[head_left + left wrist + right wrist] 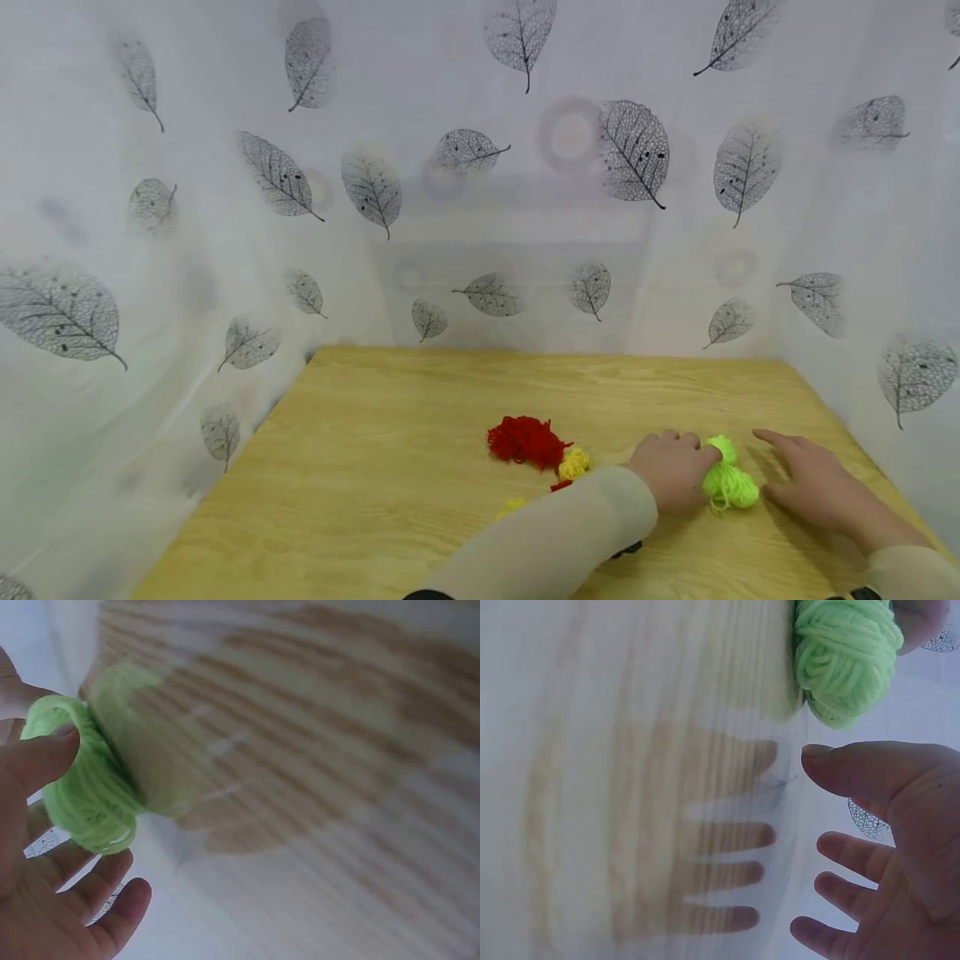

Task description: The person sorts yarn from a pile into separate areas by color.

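Note:
A skein of neon green yarn, narrowed at its middle, lies toward the right of the wooden table. My left hand pinches its left side; in the left wrist view the thumb presses over the loops of the green yarn while the other fingers spread below. My right hand is just right of the skein, thumb and fingers apart and holding nothing. In the right wrist view, the right thumb points toward the table close below the green yarn.
Left of the hands lies a tangled heap of red yarn, with a small yellow yarn bundle against it. More yellow yarn is partly hidden by the left sleeve. A leaf-printed white curtain surrounds the wooden table.

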`<state>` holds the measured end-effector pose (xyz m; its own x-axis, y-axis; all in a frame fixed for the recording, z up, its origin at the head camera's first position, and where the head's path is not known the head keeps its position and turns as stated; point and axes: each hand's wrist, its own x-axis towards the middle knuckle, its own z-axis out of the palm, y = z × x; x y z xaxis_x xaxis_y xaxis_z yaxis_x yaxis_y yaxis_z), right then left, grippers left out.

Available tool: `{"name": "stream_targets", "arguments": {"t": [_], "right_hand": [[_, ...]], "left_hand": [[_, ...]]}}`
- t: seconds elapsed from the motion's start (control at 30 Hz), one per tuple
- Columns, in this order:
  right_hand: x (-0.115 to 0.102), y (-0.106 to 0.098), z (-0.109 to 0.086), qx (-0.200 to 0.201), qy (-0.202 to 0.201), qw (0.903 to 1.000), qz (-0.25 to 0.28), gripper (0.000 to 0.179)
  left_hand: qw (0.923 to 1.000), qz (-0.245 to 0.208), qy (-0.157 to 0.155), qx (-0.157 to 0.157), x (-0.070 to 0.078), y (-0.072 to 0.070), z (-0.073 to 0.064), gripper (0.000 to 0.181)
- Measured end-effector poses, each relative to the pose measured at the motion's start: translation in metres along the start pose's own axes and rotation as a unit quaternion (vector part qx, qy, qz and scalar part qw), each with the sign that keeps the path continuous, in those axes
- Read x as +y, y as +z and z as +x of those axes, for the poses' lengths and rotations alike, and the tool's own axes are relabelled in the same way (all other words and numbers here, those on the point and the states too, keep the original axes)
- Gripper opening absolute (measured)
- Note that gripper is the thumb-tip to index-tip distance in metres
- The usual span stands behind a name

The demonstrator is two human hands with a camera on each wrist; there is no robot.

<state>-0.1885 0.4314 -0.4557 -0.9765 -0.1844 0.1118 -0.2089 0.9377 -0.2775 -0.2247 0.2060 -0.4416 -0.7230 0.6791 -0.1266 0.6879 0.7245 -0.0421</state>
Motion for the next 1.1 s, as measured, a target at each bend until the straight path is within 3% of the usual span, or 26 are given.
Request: {"name": "stream_targets", "arguments": {"t": [0.23,0.57,0.83,1.1], "right_hand": [[0.000,0.001,0.001,0.017,-0.014,0.9998,0.001,0.078],[-0.010,-0.004,0.008,0.011,-0.014,0.9998,-0.002,0.065],[-0.032,-0.013,0.013,0.030,-0.038,0.9987,-0.017,0.065],[-0.068,-0.018,0.023,0.027,-0.065,0.9975,0.004,0.068]], "left_hand": [[0.9999,-0.013,0.001,-0.003,-0.004,-0.009,-0.011,0.066],[0.9997,-0.016,0.017,-0.006,-0.019,-0.023,-0.029,0.072],[0.9991,-0.021,0.034,0.014,-0.045,-0.032,-0.053,0.072],[0.9969,-0.047,0.054,0.032,-0.081,-0.043,-0.090,0.077]]}}
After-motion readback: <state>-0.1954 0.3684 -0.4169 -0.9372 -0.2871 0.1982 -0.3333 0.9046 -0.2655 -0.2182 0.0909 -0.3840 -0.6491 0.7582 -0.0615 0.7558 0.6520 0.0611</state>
